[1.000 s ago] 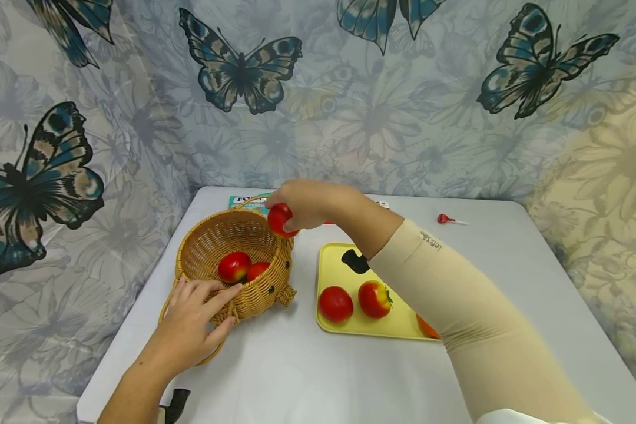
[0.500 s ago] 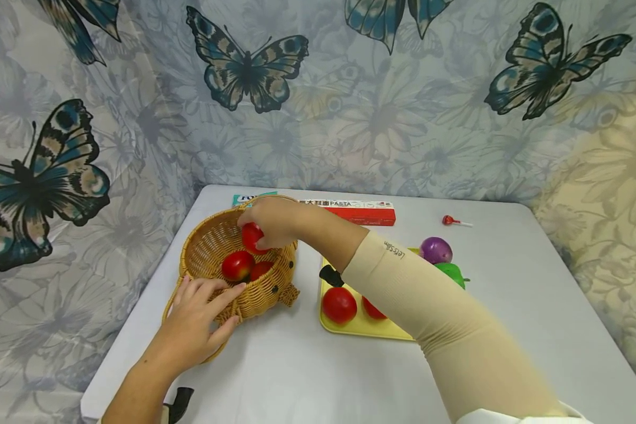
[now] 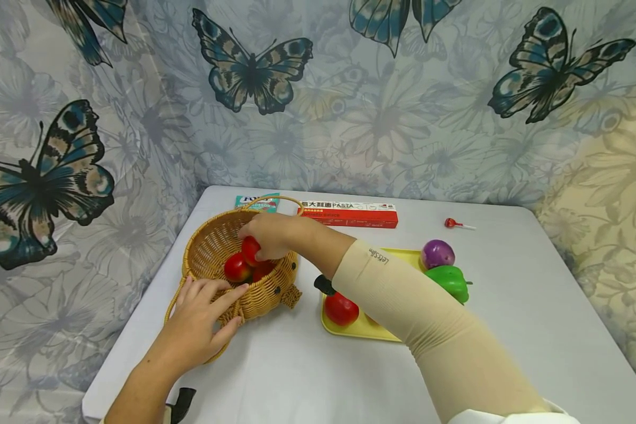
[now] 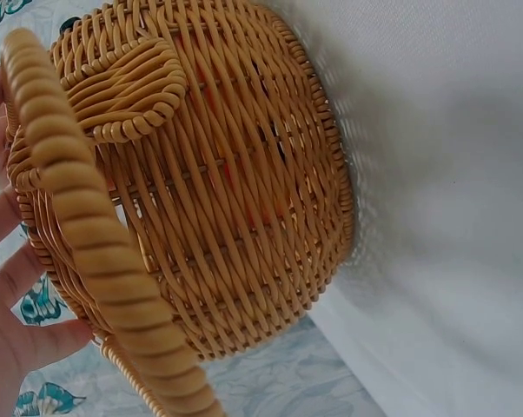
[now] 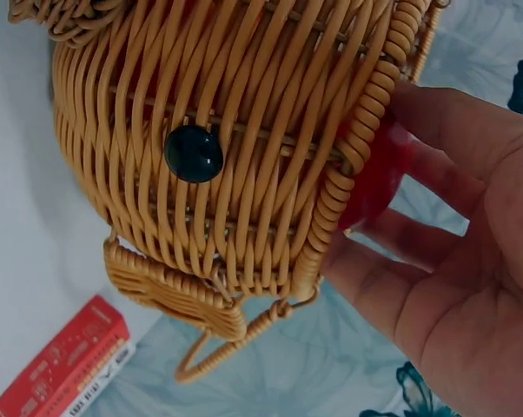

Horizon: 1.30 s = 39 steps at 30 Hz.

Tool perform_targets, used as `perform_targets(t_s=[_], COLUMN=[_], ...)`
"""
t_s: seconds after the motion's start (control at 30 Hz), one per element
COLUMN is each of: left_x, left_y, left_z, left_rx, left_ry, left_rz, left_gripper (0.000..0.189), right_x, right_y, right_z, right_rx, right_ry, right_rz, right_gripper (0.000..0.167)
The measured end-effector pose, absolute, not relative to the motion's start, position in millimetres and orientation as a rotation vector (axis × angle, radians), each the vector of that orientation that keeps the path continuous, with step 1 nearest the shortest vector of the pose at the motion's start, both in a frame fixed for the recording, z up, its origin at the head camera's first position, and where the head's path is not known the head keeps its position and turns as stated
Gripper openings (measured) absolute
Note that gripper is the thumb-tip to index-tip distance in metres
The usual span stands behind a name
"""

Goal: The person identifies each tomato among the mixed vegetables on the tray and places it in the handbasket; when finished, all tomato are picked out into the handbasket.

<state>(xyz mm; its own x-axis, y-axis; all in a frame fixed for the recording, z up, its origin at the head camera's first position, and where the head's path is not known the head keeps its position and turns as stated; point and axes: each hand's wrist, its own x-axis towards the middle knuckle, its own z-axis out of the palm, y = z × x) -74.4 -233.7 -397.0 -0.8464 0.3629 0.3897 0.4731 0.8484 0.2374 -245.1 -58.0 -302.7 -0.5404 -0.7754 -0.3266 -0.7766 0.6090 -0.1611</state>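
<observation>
A tan wicker basket (image 3: pixel 259 301) with black button eyes stands at the table's left, its mouth facing up. My right hand (image 3: pixel 272 235) reaches inside its rim and grips a red round fruit (image 3: pixel 251 251). In the right wrist view the same red fruit (image 5: pixel 379 174) shows between the fingers and thumb, partly behind the basket's edge. Below it in the basket lie a red-and-yellow fruit (image 3: pixel 237 268) and another red one (image 3: pixel 263 271). My left hand (image 3: pixel 196 321) rests on the basket's near rim, fingers spread; in the left wrist view the basket handle (image 4: pixel 96 226) crosses in front.
A yellow tray (image 3: pixel 352 333) holds a red fruit (image 3: pixel 341 309); my right sleeve hides much of it. A purple onion (image 3: pixel 437 254) and a green pepper (image 3: pixel 449 282) are at its right. A pasta box (image 3: pixel 350 215), a teal box (image 3: pixel 257 203) and a lollipop (image 3: pixel 458 224) lie farther back.
My right hand has carried the red fruit from over the basket's right rim leftward and down into the basket. The left hand has stayed on the rim.
</observation>
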Motion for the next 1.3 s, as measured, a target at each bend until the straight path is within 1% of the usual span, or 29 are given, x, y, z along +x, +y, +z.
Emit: perform_targets(t_s=[0.23,0.47,0.7,1.07,1.2,1.3], left_x=[-74,-74,-74,-73,-73,-73], left_y=[-231,-231,-230,-233,-233,-232], left_z=[-397,-399,-398,-396,-397,-398], left_rx=[-0.624,-0.629,-0.642,-0.648,-0.645,-0.647], left_ry=[-2.705,-2.708,-2.697,-2.672,-2.661,-2.658], left_rz=[-0.475,-0.482,-0.478,-0.478,-0.49,-0.498], left_gripper=[0.052,0.053,0.053,0.054,0.054,0.054], right_x=[-242,-241,-241,-233,-232,-230], right_y=[-57,-47,-26,17,34,46], right_z=[-304,-300,-294,-290,-295,-303], right_rx=[-1.201,-1.209,-1.247,-1.191,-1.159,-1.086], right_ry=[2.475,2.486,2.553,2.59,2.589,2.587], right_rz=[-0.006,-0.08,-0.144,-0.16,-0.158,-0.13], right_gripper=[0.068,0.065,0.061,0.062,0.063,0.066])
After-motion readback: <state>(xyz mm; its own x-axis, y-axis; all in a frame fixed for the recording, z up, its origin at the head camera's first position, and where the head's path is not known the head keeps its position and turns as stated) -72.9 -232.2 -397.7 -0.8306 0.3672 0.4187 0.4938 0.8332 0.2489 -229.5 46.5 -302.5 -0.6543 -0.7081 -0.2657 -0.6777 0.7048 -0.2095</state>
